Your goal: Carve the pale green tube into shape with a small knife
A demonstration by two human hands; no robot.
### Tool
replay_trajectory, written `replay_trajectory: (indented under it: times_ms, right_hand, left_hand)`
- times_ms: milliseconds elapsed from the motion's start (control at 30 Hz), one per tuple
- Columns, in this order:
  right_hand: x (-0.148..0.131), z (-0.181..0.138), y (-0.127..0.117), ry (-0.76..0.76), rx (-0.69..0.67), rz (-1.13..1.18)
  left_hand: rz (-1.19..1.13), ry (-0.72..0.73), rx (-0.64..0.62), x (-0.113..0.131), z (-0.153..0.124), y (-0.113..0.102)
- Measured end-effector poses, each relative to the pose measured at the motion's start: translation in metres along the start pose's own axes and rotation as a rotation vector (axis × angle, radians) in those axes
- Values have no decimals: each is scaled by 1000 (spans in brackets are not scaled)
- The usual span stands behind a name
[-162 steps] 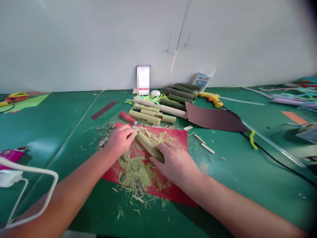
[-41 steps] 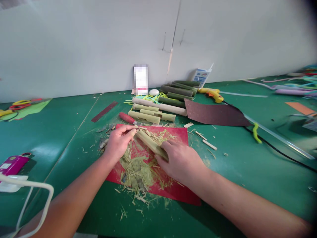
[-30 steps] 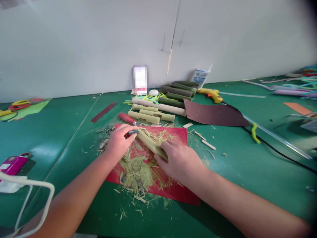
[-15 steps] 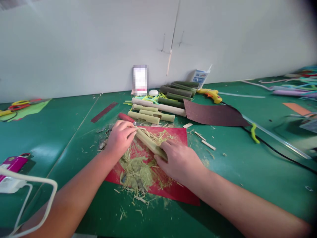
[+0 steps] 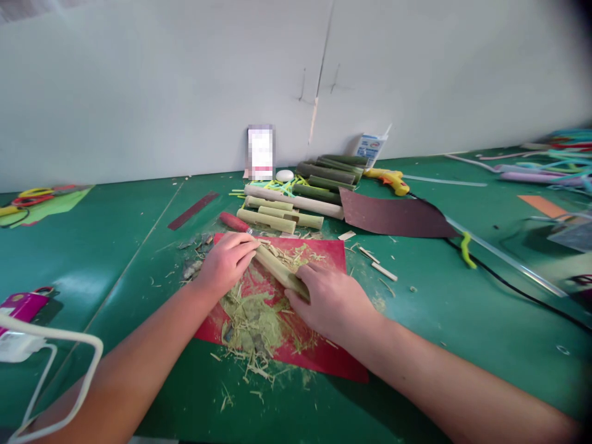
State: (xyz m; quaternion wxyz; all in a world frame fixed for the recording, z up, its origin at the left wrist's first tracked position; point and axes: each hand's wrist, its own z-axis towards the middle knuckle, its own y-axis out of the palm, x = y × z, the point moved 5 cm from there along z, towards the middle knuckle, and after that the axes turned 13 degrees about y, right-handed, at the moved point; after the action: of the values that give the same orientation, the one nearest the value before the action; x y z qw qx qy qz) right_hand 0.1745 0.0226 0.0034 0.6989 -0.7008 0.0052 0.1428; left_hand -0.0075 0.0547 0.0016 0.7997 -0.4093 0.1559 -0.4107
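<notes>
A pale green bamboo piece (image 5: 280, 269) lies slanted on a red mat (image 5: 330, 256) strewn with green shavings (image 5: 252, 317). My right hand (image 5: 330, 300) is closed over its near end and presses it down. At the far end my left hand (image 5: 226, 262) is curled shut around a small tool that its fingers mostly hide. A red-handled knife (image 5: 232, 221) lies just beyond the left hand.
Behind the mat lie several cut bamboo pieces (image 5: 277, 213) and darker green ones (image 5: 330, 176). A dark sandpaper sheet (image 5: 393, 216), a yellow glue gun (image 5: 386, 180) and a black cable (image 5: 518, 290) are to the right. A pink object (image 5: 23, 303) and white cord (image 5: 50, 333) sit at left.
The left hand has made small strokes back and forth at the bamboo's far end. A dark blade tip that showed a second ago is now hidden. The right hand stays put.
</notes>
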Motion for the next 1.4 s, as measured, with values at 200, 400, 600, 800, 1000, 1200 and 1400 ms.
replay_trajectory:
  times_ms: [200, 400, 600, 800, 1000, 1200, 1400]
  right_hand:
    - [1, 0, 0, -2, 11, -3]
    - [-1, 1, -1, 4, -3, -11]
    - [-2, 0, -3, -2, -24, -21]
    - [-4, -1, -4, -10, -1, -29]
    - [-5, -1, -6, -8, -23, -37]
    - [-6, -3, -7, -9, -26, -52]
    - [-6, -3, -8, -1, -33, -74]
  left_hand:
    - [-42, -14, -27, -1, 1, -1]
    - [-62, 7, -63, 4, 5, -1]
    - [-99, 98, -143, 26, 7, 5]
    - [30, 32, -48, 20, 7, -1]
    - [-38, 90, -85, 26, 9, 3]
    - [-6, 107, -94, 31, 12, 3]
    - [88, 19, -12, 22, 12, -3]
